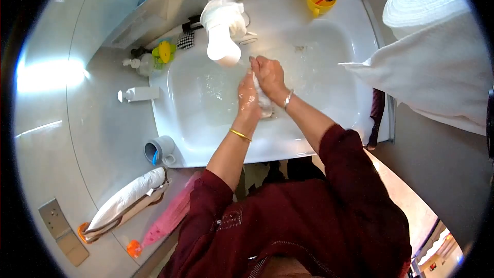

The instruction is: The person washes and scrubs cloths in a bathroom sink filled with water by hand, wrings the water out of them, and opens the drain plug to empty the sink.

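White cloth: over the sink, water below — bunched between left hand and right hand, fingers of both curled tight on it (exact overlap hidden). Progress, my read: partway — gathered up, looks wet; not yet opened out or put down.

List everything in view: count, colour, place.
cloth: 1, white, in hands
sink: 1, white, beneath hands
tap-like fixture: 1, white, far side
cup: 1, yellow, far rim
comb: 1, dark red, right rim
mug: 1, grey, near left corner
pump bottles: 2, white and clear, left side
toy-like item: 1, yellow-green, far left corner
paper roll: 1, white, upper right
towel: 1, white, right side
hanging bundles: 2, white and pink, lower left
left hand: 1, gold-bangled, on cloth
right hand: 1, silver-bangled, on cloth
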Motion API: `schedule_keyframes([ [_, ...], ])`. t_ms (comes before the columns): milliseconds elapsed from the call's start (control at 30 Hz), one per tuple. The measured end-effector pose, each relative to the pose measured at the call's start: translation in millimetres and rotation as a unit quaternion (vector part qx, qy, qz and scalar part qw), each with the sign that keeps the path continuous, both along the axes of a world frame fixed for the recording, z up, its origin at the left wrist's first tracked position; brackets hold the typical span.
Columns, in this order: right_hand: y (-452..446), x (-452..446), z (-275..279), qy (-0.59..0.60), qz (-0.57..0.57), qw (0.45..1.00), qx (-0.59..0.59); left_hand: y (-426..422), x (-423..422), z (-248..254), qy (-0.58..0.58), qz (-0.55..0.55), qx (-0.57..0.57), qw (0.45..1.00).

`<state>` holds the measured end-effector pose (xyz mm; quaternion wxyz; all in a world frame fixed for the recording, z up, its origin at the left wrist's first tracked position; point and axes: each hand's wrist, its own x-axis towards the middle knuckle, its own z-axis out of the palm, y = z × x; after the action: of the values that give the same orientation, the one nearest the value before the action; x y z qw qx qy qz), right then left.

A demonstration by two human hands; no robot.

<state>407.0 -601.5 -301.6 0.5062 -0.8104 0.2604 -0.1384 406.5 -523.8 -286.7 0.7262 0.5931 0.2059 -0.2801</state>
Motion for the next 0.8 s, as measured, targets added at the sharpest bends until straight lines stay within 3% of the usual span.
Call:
schedule_keyframes([
  [33, 7, -4, 1, -0.031, -0.002, 0.999, -0.014, 1, 8, 10, 0.006, -0.033, 0.0, 0.999],
  [100, 45, -25, 23, -0.126, 0.001, 0.99, -0.055, 22, 39, -32, 0.0, -0.071, -0.181, 0.981],
  [133, 37, -21, 19, -0.099, -0.006, 0.995, -0.032, 22, 43, -36, 0.003, -0.065, -0.199, 0.978],
  [167, 20, -9, 11, -0.071, -0.014, 0.997, -0.009, 19, 38, -42, 0.018, -0.015, -0.124, 0.992],
  [200, 4, -1, 3, -0.043, -0.021, 0.999, 0.016, 5, 21, -11, -0.005, -0.008, -0.059, 0.998],
  [233, -10, 1, -2, -0.002, 0.017, 1.0, -0.016, -4, 10, 11, -0.029, -0.004, 0.004, 1.0],
  [267, -5, 1, -2, -0.035, 0.015, 0.998, -0.041, -10, 9, 20, -0.056, 0.0, 0.065, 0.996],
  [300, 11, -5, -2, -0.067, 0.018, 0.995, -0.066, -5, 16, 12, -0.042, -0.02, -0.002, 0.999],
  [333, 32, -16, 1, -0.096, 0.022, 0.991, -0.087, 14, 30, -24, -0.046, -0.084, -0.169, 0.981],
  [367, 44, -32, 46, -0.121, 0.047, 0.989, -0.074, 39, 48, -75, -0.052, -0.145, -0.331, 0.931],
  [433, 17, -9, 18, -0.058, 0.019, 0.997, -0.048, 8, 24, -10, -0.008, -0.029, -0.048, 0.998],
  [500, -13, 7, 9, 0.002, 0.033, 0.998, -0.058, 4, 13, 2, 0.013, -0.041, -0.009, 0.999],
  [600, 32, -15, 20, -0.132, 0.018, 0.988, -0.081, 8, 15, 15, -0.01, -0.057, -0.031, 0.998],
  [733, -4, 0, 15, -0.06, -0.017, 0.998, -0.029, 9, 14, 21, 0.011, -0.037, -0.04, 0.998],
  [767, -18, 6, -7, -0.078, 0.053, 0.993, -0.071, 12, 11, 23, 0.013, -0.065, -0.056, 0.996],
  [800, -25, 2, -15, -0.053, 0.077, 0.995, 0.018, 16, 6, 24, 0.017, -0.094, -0.073, 0.993],
])
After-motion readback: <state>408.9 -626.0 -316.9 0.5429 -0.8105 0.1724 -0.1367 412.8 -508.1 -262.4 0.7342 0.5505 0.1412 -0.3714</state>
